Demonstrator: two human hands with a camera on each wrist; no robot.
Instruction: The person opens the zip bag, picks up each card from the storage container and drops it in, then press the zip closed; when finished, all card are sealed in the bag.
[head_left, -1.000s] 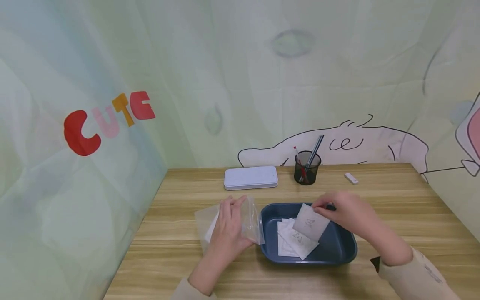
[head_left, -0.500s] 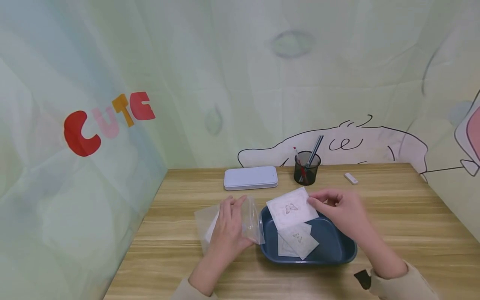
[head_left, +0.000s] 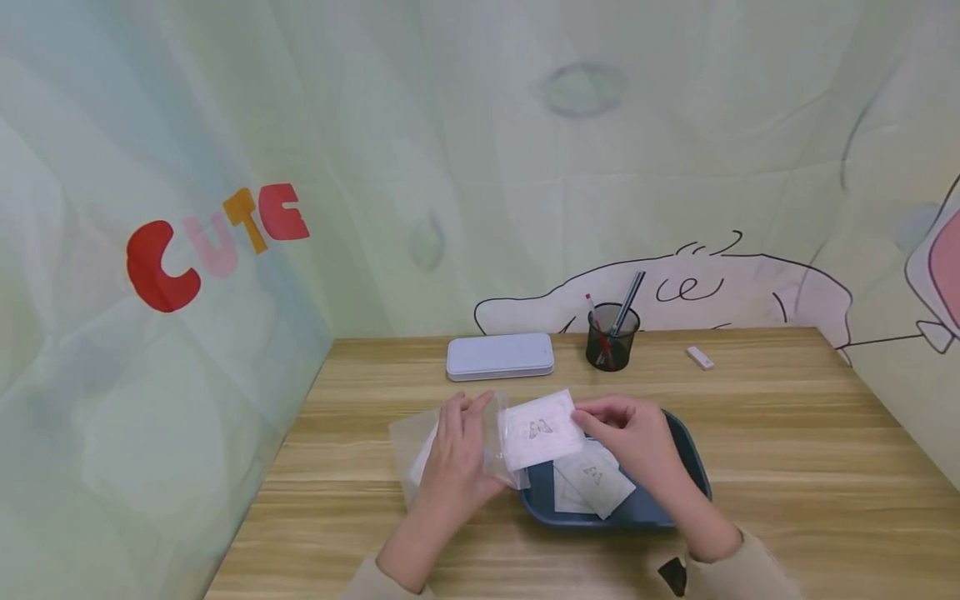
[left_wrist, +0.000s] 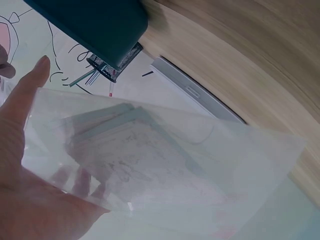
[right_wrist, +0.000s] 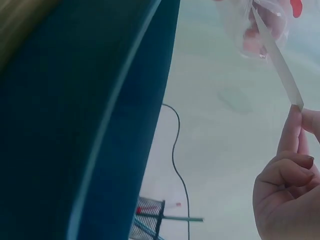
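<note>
The right hand (head_left: 630, 433) pinches a white card (head_left: 538, 429) with a small printed figure by its right edge, just left of centre in the lower half of the head view, and the card's left edge meets the open mouth of a clear plastic bag (head_left: 457, 446). The left hand (head_left: 459, 454) grips that bag, fingers curled around its mouth; in the left wrist view the bag (left_wrist: 160, 165) spreads across the frame with pale cards showing through it. Below and right of the held card sits a dark blue tray (head_left: 675, 492) on the desk (head_left: 787, 450), with more white cards (head_left: 592, 483) lying in it. Toward the back of the desk stand a flat white case (head_left: 500, 357), a black mesh pen cup (head_left: 609, 340) and a small white eraser (head_left: 700, 357).
</note>
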